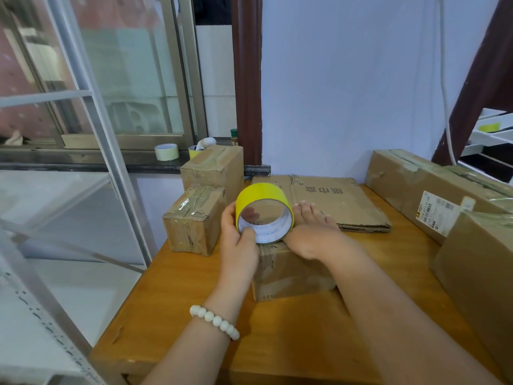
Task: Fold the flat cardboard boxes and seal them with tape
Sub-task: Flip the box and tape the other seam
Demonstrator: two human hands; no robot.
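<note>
Head view: my left grip [238,243] is clenched on the yellow tape roll [262,194] (thumb hooked inside the core, fingers wrapped round the outside) and holds it on edge, its lower rim at the top of the folded box [288,276]. My right grip [311,232] is released. Its fingers are straight and the palm lies flat on the box top just beside the roll (touching it, as far as I can tell). The box stands near the middle of the wooden worktop [180,301]. Behind it lies a stack of flat cardboard [341,201], not yet folded. At the left edge sits a small taped box [194,220] with a taller taped box [213,168] behind it. A long box [402,182] lies along the right. A pale tape roll [166,152] stands on the windowsill.
</note>
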